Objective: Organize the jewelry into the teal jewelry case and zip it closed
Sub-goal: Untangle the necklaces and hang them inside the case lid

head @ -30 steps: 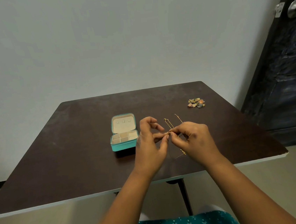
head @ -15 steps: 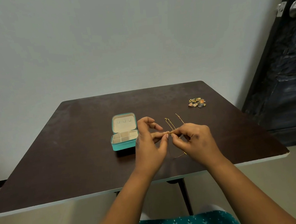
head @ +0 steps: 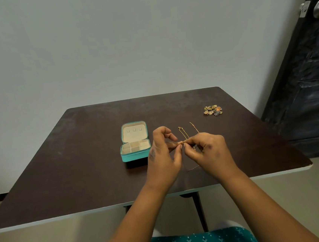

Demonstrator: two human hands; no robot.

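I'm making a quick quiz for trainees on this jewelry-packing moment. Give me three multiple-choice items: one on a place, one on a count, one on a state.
1. Where does the charm cluster lie on the table?
A. far right
B. inside the case
C. near left edge

2. How many hands pinch the gold chain?
A. none
B. one
C. two

3. What state is the teal jewelry case in?
A. zipped shut
B. open, lid up
C. upside down

Answers:
1 A: it sits apart, near the far right corner.
2 C: the left hand and right hand both pinch it at their fingertips.
3 B: the cream lid lining and compartments show.
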